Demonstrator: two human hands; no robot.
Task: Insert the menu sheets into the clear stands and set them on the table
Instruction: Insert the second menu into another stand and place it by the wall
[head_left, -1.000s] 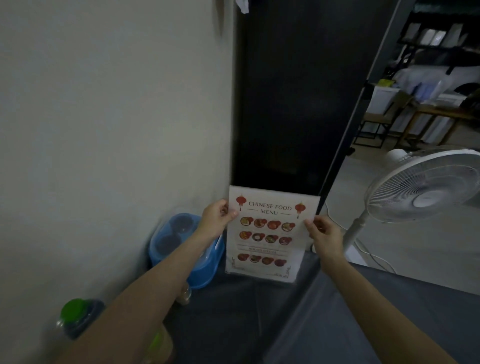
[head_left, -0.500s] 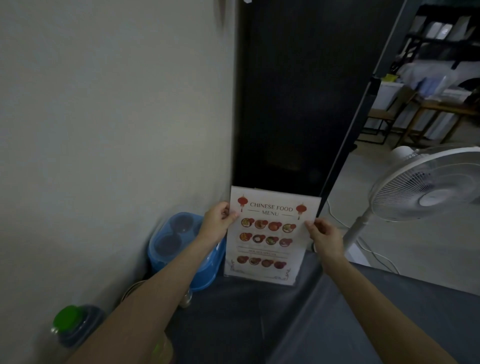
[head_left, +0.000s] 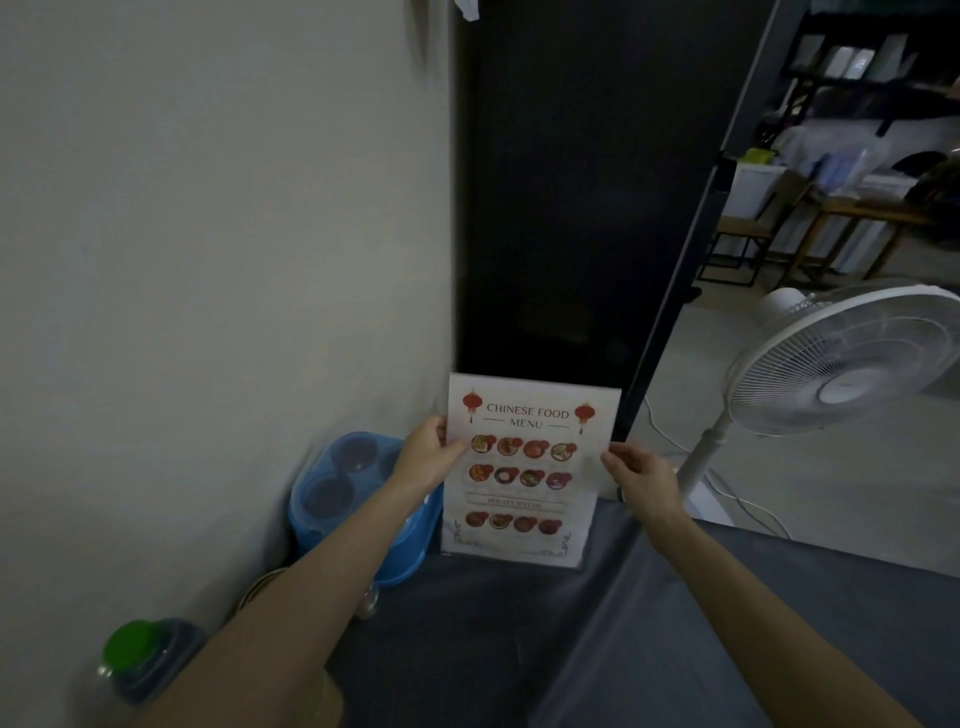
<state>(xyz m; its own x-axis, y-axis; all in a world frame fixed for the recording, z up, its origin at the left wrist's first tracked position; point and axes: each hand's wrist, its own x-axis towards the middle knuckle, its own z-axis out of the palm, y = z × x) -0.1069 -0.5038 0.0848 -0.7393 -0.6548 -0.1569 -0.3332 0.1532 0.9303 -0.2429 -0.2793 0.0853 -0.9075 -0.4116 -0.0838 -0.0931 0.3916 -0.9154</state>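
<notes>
Menu sheet (head_left: 530, 467) in clear stand, held upright at far edge of grey-covered tabletop (head_left: 519, 639).

Both hands grip the sheet at mid-height: left hand (head_left: 427, 457) pinches the left edge, thumb on the printed face; right hand (head_left: 641, 478) pinches the right edge. The stand's base meets the tabletop; firm seating cannot be confirmed. A blue container (head_left: 343, 493) sits just left, against the wall. 1 white pedestal fan (head_left: 841, 364) stands right, off the tabletop.

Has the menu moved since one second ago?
No. The menu keeps its place beside the blue tub, with its base at the table edge.
</notes>
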